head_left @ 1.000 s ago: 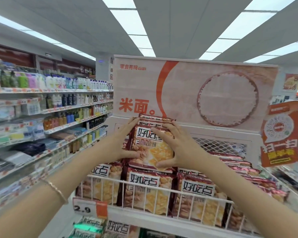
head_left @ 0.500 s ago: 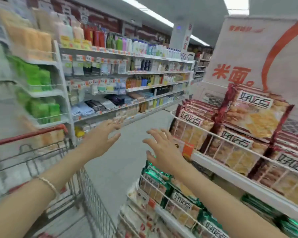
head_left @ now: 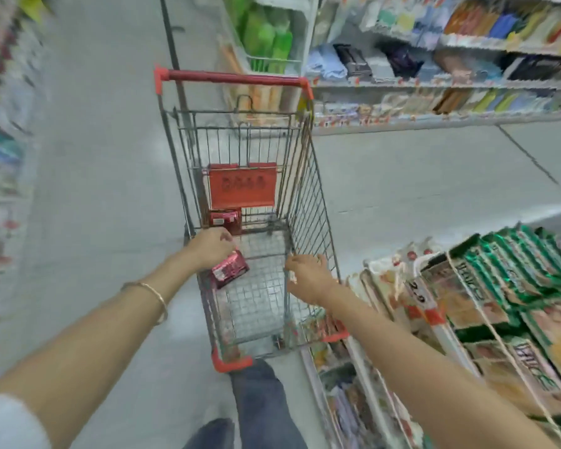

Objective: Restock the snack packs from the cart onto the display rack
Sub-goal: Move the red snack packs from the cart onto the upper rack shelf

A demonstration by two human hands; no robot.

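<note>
I look down into a wire shopping cart (head_left: 308,189) with a red handle. A red snack pack (head_left: 231,271) hangs tilted over the cart's mesh floor, and my left hand (head_left: 212,247) is closed on its upper end. A second red snack pack (head_left: 225,219) stands against the cart's far wall under a red panel. My right hand (head_left: 308,275) hovers inside the cart by its right wall, fingers loosely curled and holding nothing. The display rack (head_left: 434,314) with green and orange packs is at the right.
Store shelves (head_left: 434,84) with folded goods line the far side of the grey aisle floor. A blurred shelf (head_left: 0,157) runs along the left edge. My leg and shoe (head_left: 263,406) stand just behind the cart's near end.
My view has swung from the display rack down to the cart. Both hands left the rack; the left one has closed on a red pack in the cart.
</note>
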